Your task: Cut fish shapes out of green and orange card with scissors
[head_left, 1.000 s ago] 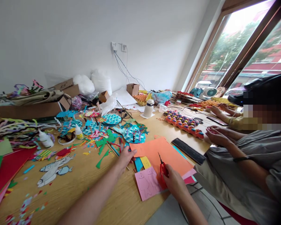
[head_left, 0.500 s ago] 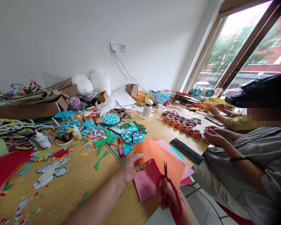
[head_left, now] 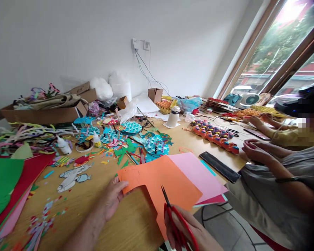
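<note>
Head view: across the desk, the orange paper has been shifted left, uncovering more pink paper. Notched and faintly drawn on, its left end is clamped in the left hand's grip; red scissors are held in the right hand, blades nearly together.

On the tabletop, shows a top sheet partly over a lower sheet, with scissors over the top sheet and a bar just right of the lower sheet. Has fish between the top sheet and the left stack, bottles behind the fish, stems left of the bottles and a box behind the stems. Has a flask behind the sheets, with a tray to its right.
</note>
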A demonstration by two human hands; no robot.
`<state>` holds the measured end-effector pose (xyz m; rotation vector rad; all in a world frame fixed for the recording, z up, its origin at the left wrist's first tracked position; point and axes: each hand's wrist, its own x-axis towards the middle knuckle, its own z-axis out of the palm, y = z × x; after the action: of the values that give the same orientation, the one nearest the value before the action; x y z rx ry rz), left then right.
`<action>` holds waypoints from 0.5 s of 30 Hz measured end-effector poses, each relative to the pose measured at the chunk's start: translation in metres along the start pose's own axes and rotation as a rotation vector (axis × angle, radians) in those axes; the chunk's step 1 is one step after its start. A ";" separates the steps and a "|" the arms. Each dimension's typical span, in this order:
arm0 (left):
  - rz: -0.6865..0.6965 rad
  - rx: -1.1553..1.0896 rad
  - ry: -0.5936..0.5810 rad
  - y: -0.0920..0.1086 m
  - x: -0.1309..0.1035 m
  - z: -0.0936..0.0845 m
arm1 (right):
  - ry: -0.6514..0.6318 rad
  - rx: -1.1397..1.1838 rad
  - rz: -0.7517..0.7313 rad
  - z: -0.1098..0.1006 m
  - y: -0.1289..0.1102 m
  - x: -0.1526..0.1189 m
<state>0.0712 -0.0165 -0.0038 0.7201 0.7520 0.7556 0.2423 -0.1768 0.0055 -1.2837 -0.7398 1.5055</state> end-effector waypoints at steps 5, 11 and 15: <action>0.038 -0.098 0.000 0.003 -0.018 -0.004 | -0.029 0.020 -0.023 0.021 0.019 0.027; -0.011 -0.178 -0.183 -0.005 -0.046 0.002 | 0.213 0.226 -0.248 0.065 0.027 0.039; 0.013 -0.140 -0.287 -0.010 -0.054 0.001 | 0.256 0.196 -0.307 0.079 0.021 0.044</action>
<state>0.0481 -0.0654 0.0065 0.6884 0.4300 0.6912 0.1625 -0.1319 -0.0092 -1.1310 -0.5760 1.1127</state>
